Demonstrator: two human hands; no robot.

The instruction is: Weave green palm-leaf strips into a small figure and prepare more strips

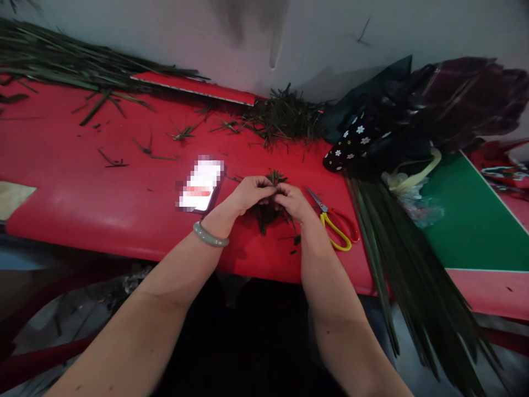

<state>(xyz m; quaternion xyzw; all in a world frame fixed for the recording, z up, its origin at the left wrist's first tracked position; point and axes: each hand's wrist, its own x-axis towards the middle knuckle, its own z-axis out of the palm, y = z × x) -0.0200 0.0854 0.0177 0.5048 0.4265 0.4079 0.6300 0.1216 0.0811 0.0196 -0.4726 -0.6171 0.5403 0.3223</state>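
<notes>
My left hand (pixel 253 194) and my right hand (pixel 292 202) meet over the red tabletop (pixel 157 231), fingertips pinched together. Between them they grip a small clump of dark green leaf strips (pixel 276 177), whose ends stick out above and below the fingers. Its exact form is partly hidden by the hands. Just right of my right hand lie scissors (pixel 324 208) with one yellow and one red handle, blades partly apart. A lit phone (pixel 202 184) rests to the left of my left hand. A few leaf scraps (pixel 296 240) lie close to my right wrist.
Behind my hands is a heap of cut leaf strips (pixel 285 118). Long leaves (pixel 82 58) are stacked along the wall at the back left. More long leaves (pixel 397 248) hang over the front edge at right, beside a flower-patterned black item (pixel 351 140) and dark plastic bags (pixel 467 99).
</notes>
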